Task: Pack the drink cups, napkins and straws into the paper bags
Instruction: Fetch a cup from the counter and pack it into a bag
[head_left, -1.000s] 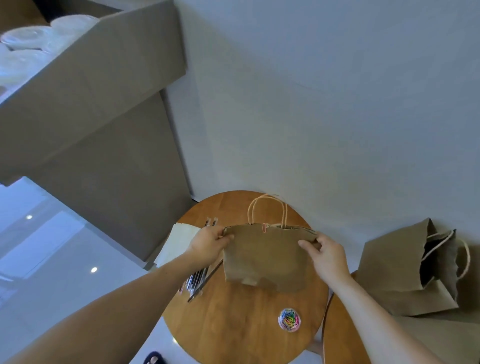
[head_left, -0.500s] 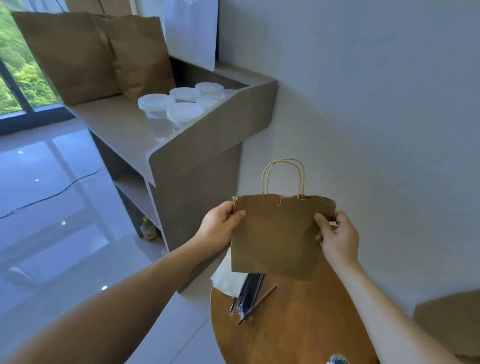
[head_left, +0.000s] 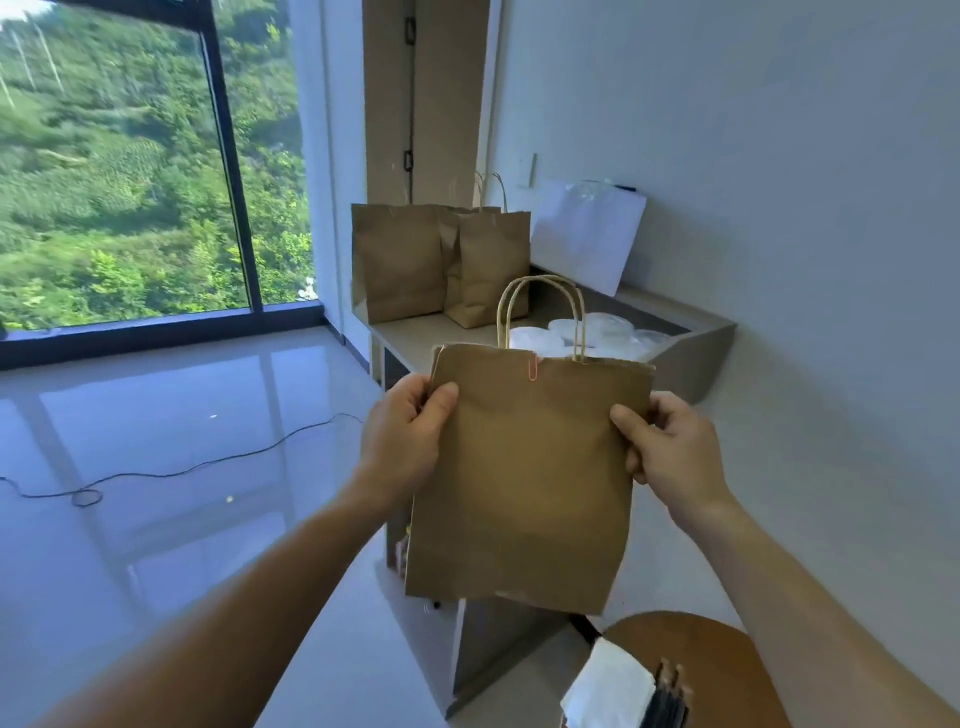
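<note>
- The person holds a brown paper bag upright in the air, in front of the grey bench.
- The left hand grasps the bag's upper left edge, thumb on the front face. The right hand pinches the upper right edge likewise.
- A pink paper clip sits on the bag's top rim, beside its 2 upright handles.
- Behind, lidded drink cups cluster on the grey bench, partly hidden by the bag.
- 2 more brown bags stand touching at that bench's far end, and a white bag leans on the wall.
- White napkins and dark straws lie side by side on the round wooden bench, lower right.
</note>
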